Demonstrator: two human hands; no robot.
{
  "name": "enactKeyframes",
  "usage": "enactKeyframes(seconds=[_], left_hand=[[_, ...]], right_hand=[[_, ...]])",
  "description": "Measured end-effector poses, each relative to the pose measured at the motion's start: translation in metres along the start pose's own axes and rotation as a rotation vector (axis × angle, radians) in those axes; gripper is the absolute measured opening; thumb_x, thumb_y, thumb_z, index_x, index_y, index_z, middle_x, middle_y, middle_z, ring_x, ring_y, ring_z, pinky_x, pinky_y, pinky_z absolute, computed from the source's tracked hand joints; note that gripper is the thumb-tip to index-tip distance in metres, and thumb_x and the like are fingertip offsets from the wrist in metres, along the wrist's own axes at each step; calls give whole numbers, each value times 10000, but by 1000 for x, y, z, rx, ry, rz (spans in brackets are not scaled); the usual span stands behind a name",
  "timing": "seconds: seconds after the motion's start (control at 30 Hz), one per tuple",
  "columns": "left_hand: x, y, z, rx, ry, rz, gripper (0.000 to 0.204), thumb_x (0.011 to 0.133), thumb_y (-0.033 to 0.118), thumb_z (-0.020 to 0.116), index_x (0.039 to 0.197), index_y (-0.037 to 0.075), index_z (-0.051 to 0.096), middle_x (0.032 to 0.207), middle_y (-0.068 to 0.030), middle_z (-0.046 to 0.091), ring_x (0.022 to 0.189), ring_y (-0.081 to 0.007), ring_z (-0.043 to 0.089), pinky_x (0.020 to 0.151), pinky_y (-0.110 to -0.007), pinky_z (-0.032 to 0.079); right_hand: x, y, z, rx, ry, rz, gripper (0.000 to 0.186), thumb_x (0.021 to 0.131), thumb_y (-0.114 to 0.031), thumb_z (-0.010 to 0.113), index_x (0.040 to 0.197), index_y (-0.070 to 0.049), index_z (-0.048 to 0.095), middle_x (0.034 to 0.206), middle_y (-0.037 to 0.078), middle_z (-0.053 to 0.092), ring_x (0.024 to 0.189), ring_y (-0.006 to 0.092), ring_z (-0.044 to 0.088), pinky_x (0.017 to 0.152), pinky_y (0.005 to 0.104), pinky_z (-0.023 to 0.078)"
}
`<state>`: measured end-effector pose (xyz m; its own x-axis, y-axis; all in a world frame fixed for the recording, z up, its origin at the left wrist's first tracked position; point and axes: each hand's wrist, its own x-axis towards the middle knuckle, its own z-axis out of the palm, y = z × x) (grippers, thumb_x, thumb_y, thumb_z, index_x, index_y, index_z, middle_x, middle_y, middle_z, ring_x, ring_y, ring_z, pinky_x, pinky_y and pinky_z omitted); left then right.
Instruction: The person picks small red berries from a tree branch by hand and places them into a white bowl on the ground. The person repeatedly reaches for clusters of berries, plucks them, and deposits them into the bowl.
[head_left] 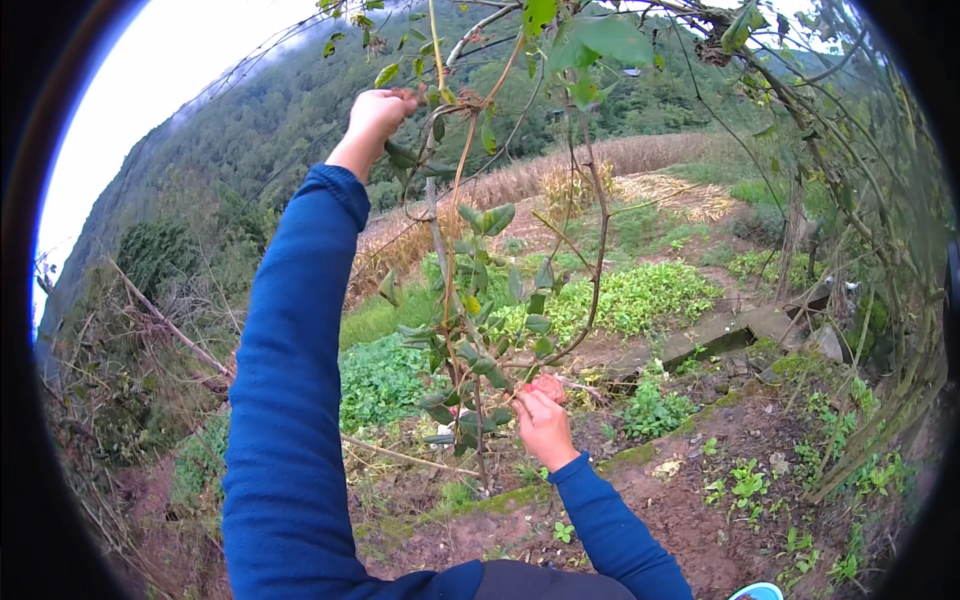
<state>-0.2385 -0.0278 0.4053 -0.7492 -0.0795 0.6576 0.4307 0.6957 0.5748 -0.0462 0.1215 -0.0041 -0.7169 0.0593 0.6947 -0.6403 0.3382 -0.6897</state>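
Note:
My left hand (375, 120) is raised high at the upper left, its fingers closed at the twining stems. Something small and brownish shows at its fingertips, too small to name. Lower down, my right hand (545, 432) is closed beside the leafy vine (478, 365), with a pinkish-red clump (546, 389) at its fingers. What the clump is cannot be made out. Between the hands, the vine's thin stems and green leaves hang around an upright pole (437, 235). A curved brown stem (598, 240) runs down to the right hand's level.
Tangled branches (850, 150) arch overhead and down the right side. Beyond the vine lie a leafy green plot (640, 298), stone slabs (715, 345) and a dry crop field (640, 155). A light blue container's rim (757, 590) shows at the lower right.

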Motion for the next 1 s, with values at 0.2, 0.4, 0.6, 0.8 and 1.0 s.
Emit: enactKeyframes(seconds=[0.2,0.4,0.6,0.8,1.0], left_hand=[[-96,-2,-50,-812,-237,-90,80,872,75,529,918,12,512,791,-31,546,583,-64,448,432,-164,329],[-237,-38,-79,-936,-222,-317,83,868,92,534,925,33,547,778,-13,536,622,-54,444,446,-158,320],[-371,-79,-60,-1216,-247,-744,119,851,85,550,947,16,565,790,-28,546,626,-64,437,458,-160,324],[-418,-87,-35,-1228,-87,-883,162,838,71,565,994,25,564,802,-5,556,642,-70,466,470,-172,339],[-451,-100,-28,-1338,-15,-1114,62,836,69,572,889,37,570,729,0,556,605,-67,504,475,-176,348]], right_hand=[[9,4,12,-31,-19,-33,115,796,-101,584,873,-18,605,816,139,606,708,325,589,620,384,480],[18,3,38,20,-84,-38,171,792,-42,556,948,3,610,840,144,621,801,297,581,711,372,472],[32,-10,73,317,-249,151,134,875,-63,492,902,48,561,722,73,642,558,87,563,506,230,463],[40,-30,95,622,-360,383,146,885,-99,514,940,26,566,699,45,615,586,90,579,530,227,455],[44,-28,101,630,-415,422,177,909,-169,501,897,-4,562,686,0,568,594,68,516,560,221,440]])
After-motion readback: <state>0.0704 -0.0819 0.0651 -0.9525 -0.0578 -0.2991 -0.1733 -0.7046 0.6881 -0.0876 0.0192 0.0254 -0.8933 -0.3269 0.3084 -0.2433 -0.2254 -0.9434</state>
